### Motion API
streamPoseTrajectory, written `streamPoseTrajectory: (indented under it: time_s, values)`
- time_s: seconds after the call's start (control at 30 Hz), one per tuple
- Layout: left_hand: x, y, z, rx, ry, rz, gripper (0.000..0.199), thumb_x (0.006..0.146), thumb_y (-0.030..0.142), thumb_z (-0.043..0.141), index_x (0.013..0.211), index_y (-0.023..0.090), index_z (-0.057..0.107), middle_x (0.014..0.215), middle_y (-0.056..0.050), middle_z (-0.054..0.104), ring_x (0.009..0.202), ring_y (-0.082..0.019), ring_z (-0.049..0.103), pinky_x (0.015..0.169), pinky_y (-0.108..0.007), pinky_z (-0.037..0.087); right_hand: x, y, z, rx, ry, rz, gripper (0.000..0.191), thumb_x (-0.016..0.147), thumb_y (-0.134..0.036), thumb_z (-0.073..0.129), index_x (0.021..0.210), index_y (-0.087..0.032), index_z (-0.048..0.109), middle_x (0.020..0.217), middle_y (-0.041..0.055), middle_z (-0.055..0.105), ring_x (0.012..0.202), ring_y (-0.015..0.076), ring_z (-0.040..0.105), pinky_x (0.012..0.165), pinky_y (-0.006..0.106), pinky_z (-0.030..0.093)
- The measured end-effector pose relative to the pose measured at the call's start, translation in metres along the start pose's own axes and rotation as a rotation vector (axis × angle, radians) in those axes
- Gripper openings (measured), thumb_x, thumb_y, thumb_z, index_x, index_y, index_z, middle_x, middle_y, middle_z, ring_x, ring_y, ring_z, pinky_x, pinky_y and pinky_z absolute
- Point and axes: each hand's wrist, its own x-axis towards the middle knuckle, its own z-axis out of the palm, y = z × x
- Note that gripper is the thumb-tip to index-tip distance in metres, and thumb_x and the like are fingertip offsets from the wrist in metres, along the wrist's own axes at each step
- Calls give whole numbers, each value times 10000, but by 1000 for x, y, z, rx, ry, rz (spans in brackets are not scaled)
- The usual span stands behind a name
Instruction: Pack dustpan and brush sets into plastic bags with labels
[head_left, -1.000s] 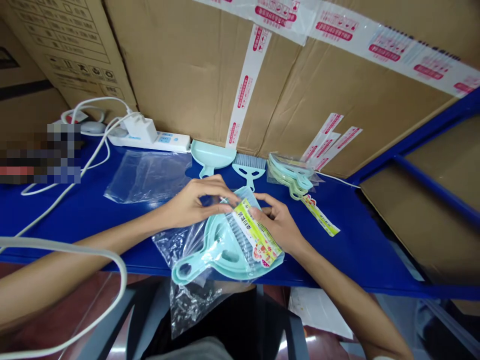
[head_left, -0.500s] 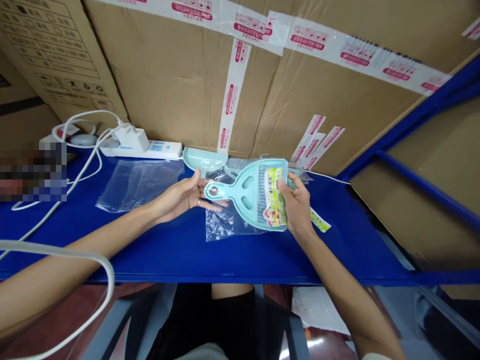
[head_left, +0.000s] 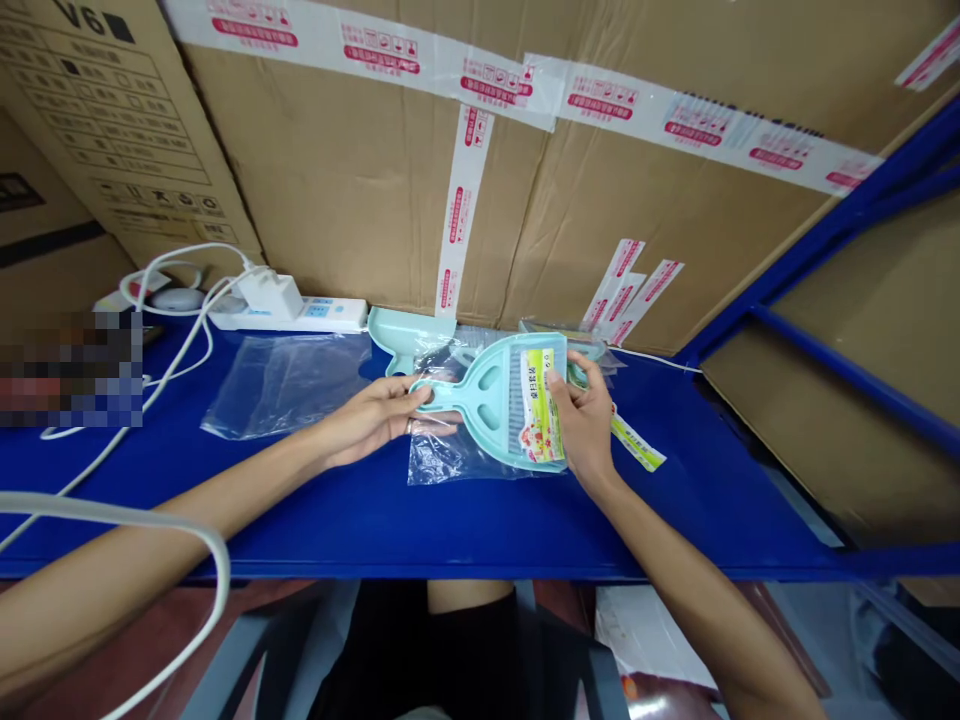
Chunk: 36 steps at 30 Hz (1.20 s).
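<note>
holding one dustpan-and-brush set (head_left: 476, 398) between them, the two hands meet it from opposite sides in the head view, over the middle of the blue table (head_left: 360, 530). the left forearm slants up from the lower left, long and nearly straight, and the left hand (head_left: 379, 415) pinches the end of the handle, thumb lying on top, the other fingers stretched out beneath it. the right forearm rises steeply from the lower right; the right hand (head_left: 589, 425) is clamped on the wide edge, thumb pressed on the label card (head_left: 543, 405), index finger bent by the far corner, the rest curled out of sight.

the set is pale turquoise, roughly level, handle toward the left, bristles toward the right. a clear bag (head_left: 442, 465) is around it, its loose part spread below the handle. whether the set touches the table cannot be told.

behind it, near the cardboard box (head_left: 360, 190), sits another dustpan (head_left: 409, 330). a loose label strip (head_left: 639, 443) lies just right of the right hand. left of the dustpan, a flat plastic bag (head_left: 289, 385) lies in front of a white power strip (head_left: 341, 314).
</note>
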Motion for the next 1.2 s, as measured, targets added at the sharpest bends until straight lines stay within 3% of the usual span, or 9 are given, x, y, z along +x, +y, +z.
streamPoseTrajectory:
  time_s: [0.13, 0.3, 0.43, 0.57, 0.7, 0.8, 0.9, 1.03, 1.2]
  values:
    - [1, -4, -1, -42, 62, -30, 143, 926, 185, 784, 1036, 96, 770, 931, -125, 797, 990, -314, 809, 955, -466, 670, 0, -1, 0, -113, -26, -102, 571, 949, -542, 718, 1441, -344, 504, 924, 3, 760, 693, 201, 691, 607, 321, 550]
    - [2, -5, -6, -95, 192, 18, 35, 900, 116, 774, 898, 97, 745, 863, -100, 786, 846, -264, 818, 868, -383, 698, 9, -8, -5, -135, -241, -85, 385, 981, -556, 665, 1274, -314, 724, 1231, 37, 753, 1114, 251, 706, 877, 363, 597]
    - [5, -1, -6, -94, 274, 36, 50, 923, 77, 712, 950, 63, 753, 898, -134, 792, 819, -254, 815, 844, -353, 699, 13, -11, -11, -58, -384, 10, 562, 833, -443, 866, 1361, -310, 724, 1411, 48, 704, 1242, 285, 675, 1005, 422, 596]
    - [5, 0, -4, -103, 265, 50, 63, 927, 64, 699, 885, 69, 746, 858, -117, 778, 824, -255, 814, 835, -346, 699, 12, -5, -11, -69, -376, -12, 610, 820, -382, 883, 1398, -300, 705, 1511, 62, 645, 1259, 290, 674, 1047, 455, 593]
    - [4, 0, -2, -107, 248, 49, 77, 928, 74, 703, 864, 76, 746, 828, -99, 766, 815, -255, 811, 830, -347, 700, 9, -2, -7, -9, -357, -14, 627, 834, -385, 867, 1427, -315, 676, 1508, 61, 643, 1293, 284, 664, 1079, 452, 583]
    - [3, 1, -2, -91, 242, 44, 87, 933, 89, 702, 856, 78, 740, 800, -93, 752, 811, -266, 810, 853, -385, 700, 10, -7, -5, 81, -259, 13, 749, 846, -408, 849, 1534, -385, 556, 1463, 47, 662, 1266, 257, 683, 1055, 425, 595]
    - [3, 1, -4, -94, 239, 42, 80, 927, 86, 707, 852, 84, 733, 802, -91, 746, 833, -277, 813, 866, -398, 699, 10, -12, -5, 169, -170, 156, 781, 864, -454, 810, 1570, -436, 478, 1363, 22, 725, 1177, 251, 730, 956, 431, 638]
    - [3, 3, -4, -82, 272, 50, 73, 929, 68, 696, 870, 87, 735, 822, -89, 754, 839, -263, 815, 882, -379, 695, 9, -15, -3, 266, -277, 376, 501, 862, -471, 774, 1332, -315, 698, 1224, 39, 797, 1115, 285, 760, 887, 436, 649]
    - [5, 2, -3, -71, 265, 50, 34, 947, 91, 700, 950, 97, 733, 864, -99, 771, 845, -248, 815, 918, -378, 685, 7, -15, -1, 286, -275, 392, 356, 796, -491, 832, 1043, -245, 762, 1082, 60, 828, 1049, 305, 779, 825, 414, 651]
